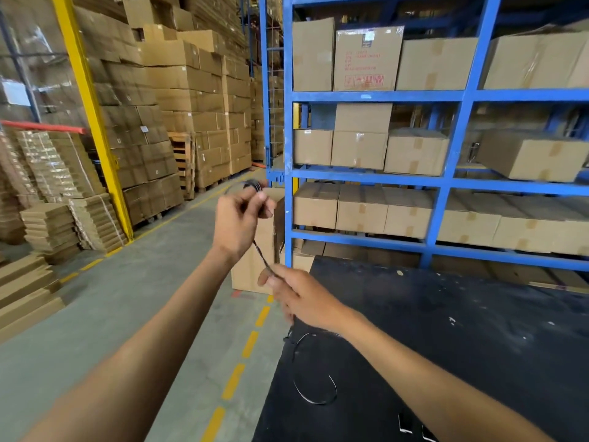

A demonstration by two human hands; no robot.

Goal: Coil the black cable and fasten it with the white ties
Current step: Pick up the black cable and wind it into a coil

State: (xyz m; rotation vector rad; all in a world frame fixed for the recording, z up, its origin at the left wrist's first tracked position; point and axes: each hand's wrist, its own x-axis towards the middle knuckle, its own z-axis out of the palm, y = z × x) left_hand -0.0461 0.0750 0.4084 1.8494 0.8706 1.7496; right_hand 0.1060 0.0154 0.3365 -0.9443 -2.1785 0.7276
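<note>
Hands work out in front at arm's length: the left hand (237, 223) is raised, fingers curled shut around a small bunch of black cable (262, 257) loops, while the right hand (301, 296) sits lower, pinching the thin strand running taut between them. More slack curls on the matte black table (478, 346) by its left edge. Grey concrete floor (127, 298) lies open leftward; blue shelving (288, 154) stands close ahead.

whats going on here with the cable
A person is coiling a black cable in a warehouse aisle. The left hand holds a few finished loops up high, while the right hand pinches the strand running down from it. The loose remainder lies curled on the black table. No tie is on the coil yet.
</note>
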